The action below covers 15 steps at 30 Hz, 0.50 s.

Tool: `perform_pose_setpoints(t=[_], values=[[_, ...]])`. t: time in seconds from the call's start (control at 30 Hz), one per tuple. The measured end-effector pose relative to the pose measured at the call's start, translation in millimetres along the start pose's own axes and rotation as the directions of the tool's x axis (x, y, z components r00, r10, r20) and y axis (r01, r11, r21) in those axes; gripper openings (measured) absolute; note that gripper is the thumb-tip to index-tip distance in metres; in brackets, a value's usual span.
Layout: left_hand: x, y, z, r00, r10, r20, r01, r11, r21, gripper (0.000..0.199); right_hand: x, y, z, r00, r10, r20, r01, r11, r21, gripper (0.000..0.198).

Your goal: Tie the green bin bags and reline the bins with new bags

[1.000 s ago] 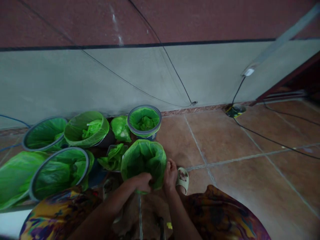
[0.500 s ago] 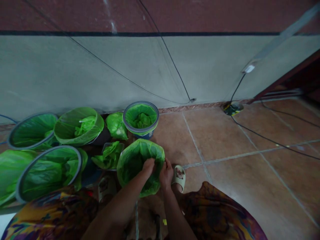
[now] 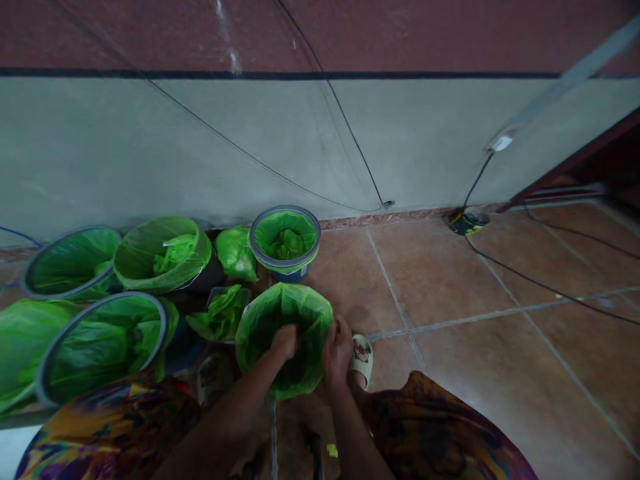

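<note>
Between my feet stands a bin lined with a green plastic bag [image 3: 311,300], its edge folded over the rim. My left hand [image 3: 286,341] reaches down inside the bin; its fingertips are lost in the dark interior, so I cannot tell whether they hold the liner. At the right side of the bin, my right hand [image 3: 339,347] is closed on the bag-covered rim. Just behind is a second lined bin with a grey ring [image 3: 259,250] and crumpled green plastic [image 3: 289,245] inside.
To the left are several more green-lined bins [image 3: 165,320], a small tub of green bags [image 3: 225,310] and a stuffed green bag [image 3: 237,253]. A slipper [image 3: 362,353] is beside my right hand. Black cable [image 3: 530,275] crosses the tiled floor at right, past a small can [image 3: 469,221].
My left hand has moved left and slightly down within the bin, away from the right wall. My right hand stays at the right rim. The view has shifted slightly.
</note>
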State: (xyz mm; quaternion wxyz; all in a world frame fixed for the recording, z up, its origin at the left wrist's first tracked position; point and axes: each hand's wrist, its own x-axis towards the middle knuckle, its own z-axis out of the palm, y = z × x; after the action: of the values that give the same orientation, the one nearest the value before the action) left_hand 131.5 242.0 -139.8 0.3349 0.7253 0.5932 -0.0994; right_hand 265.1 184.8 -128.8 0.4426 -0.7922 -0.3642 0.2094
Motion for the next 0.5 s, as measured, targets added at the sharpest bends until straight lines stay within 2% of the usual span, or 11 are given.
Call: perform_pose_setpoints(t=[0.1,0.2,0.27,0.33,0.43,0.5], values=[[-3,-7,-8,0.996,-0.072,-0.052,0.071,0.997,-0.020,0.029,22,-11,-1,0.998,-0.055,-0.030,0.055,0.998,-0.006,0.046],[-4,-14,-14,0.990,-0.127,-0.067,0.122,0.989,-0.079,0.028,41,-17,10,0.985,-0.132,0.111,0.143,0.984,-0.107,0.041],[-4,-18,-17,0.987,-0.142,-0.074,0.133,0.985,-0.107,0.028,47,-18,20,0.960,-0.098,0.262,0.162,0.958,-0.238,0.036],[-4,-23,-21,0.985,-0.148,-0.085,0.137,0.983,-0.123,0.028,50,-19,26,0.929,-0.012,0.369,0.166,0.906,-0.390,0.034],[-2,-30,-26,0.977,-0.177,-0.121,0.158,0.976,-0.151,0.029,49,-19,30,0.916,0.052,0.398,0.176,0.840,-0.514,0.036],[0,-33,-29,0.964,-0.208,-0.163,0.180,0.968,-0.173,0.030,43,-17,29,0.933,0.047,0.356,0.153,0.845,-0.513,0.037]])
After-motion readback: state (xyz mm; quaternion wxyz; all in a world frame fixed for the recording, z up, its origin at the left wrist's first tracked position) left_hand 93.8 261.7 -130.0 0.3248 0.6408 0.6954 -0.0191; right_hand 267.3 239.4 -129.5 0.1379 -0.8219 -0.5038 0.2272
